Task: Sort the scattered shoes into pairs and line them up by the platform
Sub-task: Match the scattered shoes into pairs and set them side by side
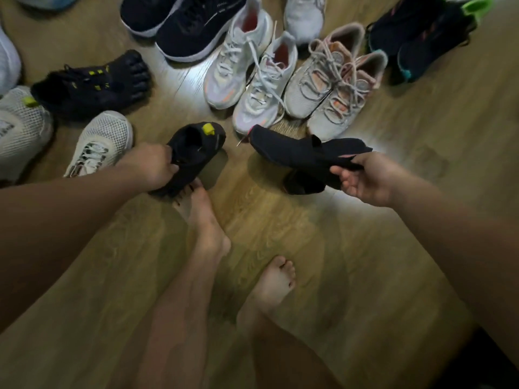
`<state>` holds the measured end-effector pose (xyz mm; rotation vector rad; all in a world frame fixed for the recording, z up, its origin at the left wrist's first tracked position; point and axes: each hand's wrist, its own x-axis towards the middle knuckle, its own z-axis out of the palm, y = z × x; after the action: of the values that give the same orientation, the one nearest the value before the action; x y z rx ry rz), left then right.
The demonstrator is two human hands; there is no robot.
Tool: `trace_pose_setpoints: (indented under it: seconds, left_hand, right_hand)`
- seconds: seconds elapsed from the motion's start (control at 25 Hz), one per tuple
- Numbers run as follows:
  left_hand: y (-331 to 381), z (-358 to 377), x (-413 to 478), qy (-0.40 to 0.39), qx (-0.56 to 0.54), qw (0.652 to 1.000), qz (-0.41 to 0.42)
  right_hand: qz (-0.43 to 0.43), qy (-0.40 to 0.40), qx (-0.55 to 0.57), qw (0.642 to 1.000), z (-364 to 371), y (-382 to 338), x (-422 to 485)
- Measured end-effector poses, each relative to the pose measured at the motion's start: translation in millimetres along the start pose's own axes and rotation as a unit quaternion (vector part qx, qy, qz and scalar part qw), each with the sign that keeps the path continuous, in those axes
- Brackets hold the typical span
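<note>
left hand [153,167]: fingers curled round the collar of the black shoe with yellow tab [196,151], a firm grip
black shoe with yellow tab: left of centre, tab end up-frame, lower end hidden behind the hand and overlapping the toes of the left foot [196,211]; cannot tell if it touches the floor
right hand [362,179]: thumb and fingers pinch the floppy opening edge of the black soft shoe [297,151]
black soft shoe: right of centre, held above the floor, pointed end aimed up-left, near the toes of the white-orange pair [247,80]
dark lump [304,183]: hangs under the soft shoe by the fingers — second shoe or a fold, cannot tell
black five-toe shoe [92,82]: on the floor upper left, yellow accents, toes to the right, same black-and-yellow look as the held one
white mesh shoe [104,141]: just beside the left wrist; another white mesh shoe [19,127] at the left edge
navy pair [179,23]: top, side by side
grey-pink laced pair [334,88]: touching, right of the white-orange pair
dark pair with green trim [421,37]: top right corner
right foot [276,279]: bare, flat on the wood floor [365,262] — behind the left foot
</note>
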<state>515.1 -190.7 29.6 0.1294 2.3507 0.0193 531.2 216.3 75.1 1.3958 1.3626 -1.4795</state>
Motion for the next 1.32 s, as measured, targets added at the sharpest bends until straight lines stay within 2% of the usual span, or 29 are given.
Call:
trace_pose_setpoints:
  seconds: [0.12, 0.2, 0.32, 0.4, 0.6, 0.72, 0.76, 0.92, 1.04, 1.16, 1.24, 1.32]
  left_hand:
    - [6.8, 1.5, -19.9, 0.011, 0.026, 0.999, 0.014]
    - [9.8, 14.6, -35.0, 0.009, 0.017, 1.000, 0.019]
    - [20.4, 38.4, -44.4, 0.003, 0.010, 1.000, 0.020]
    - [25.4, 58.4, -42.5, 0.009, 0.022, 1.000, 0.008]
    - [20.8, 81.2, -33.4, 0.044, 0.078, 0.996, -0.019]
    - [29.0, 75.4, -40.5, 0.024, 0.064, 0.998, -0.013]
    - [38.0, 73.9, -42.4, 0.010, 0.042, 0.999, 0.007]
    - [99.0, 93.0, -46.8, -0.045, -0.080, 0.986, 0.138]
    - [135.4, 105.8, -30.3, -0.073, -0.131, 0.985, 0.082]
    - [163.4, 113.1, -18.8, -0.098, -0.072, 0.988, 0.092]
    - [170.5, 107.9, -10.0, -0.083, -0.052, 0.990, 0.102]
    - [167.8, 101.4, -2.0, -0.060, -0.055, 0.990, 0.116]
  right_hand:
    - [0.010, -0.011, -0.010, 1.000, -12.3, 4.8, -9.2]
    - [-0.005, -0.018, -0.128, 0.992, -11.5, 12.5, -15.5]
    - [0.003, -0.066, -0.322, 0.944, -1.1, 36.5, -25.2]
    - [0.004, -0.105, -0.397, 0.912, 20.4, 64.1, -31.0]
    - [-0.089, -0.090, -0.356, 0.926, 65.9, 106.0, -4.8]
    - [-0.075, 0.023, -0.216, 0.973, 72.5, 106.5, 13.7]
    - [-0.070, 0.052, -0.212, 0.973, 73.0, 104.6, 21.3]
    - [-0.030, 0.074, -0.296, 0.952, 67.2, 103.0, 68.1]
    - [-0.109, 0.179, -0.358, 0.910, 57.4, 109.2, 87.8]
    - [-0.158, 0.235, -0.398, 0.872, 21.6, 130.9, 65.6]
    - [-0.185, 0.243, -0.495, 0.813, -19.6, 146.5, 44.6]
    - [-0.253, 0.214, -0.613, 0.717, -57.6, 150.3, 30.1]
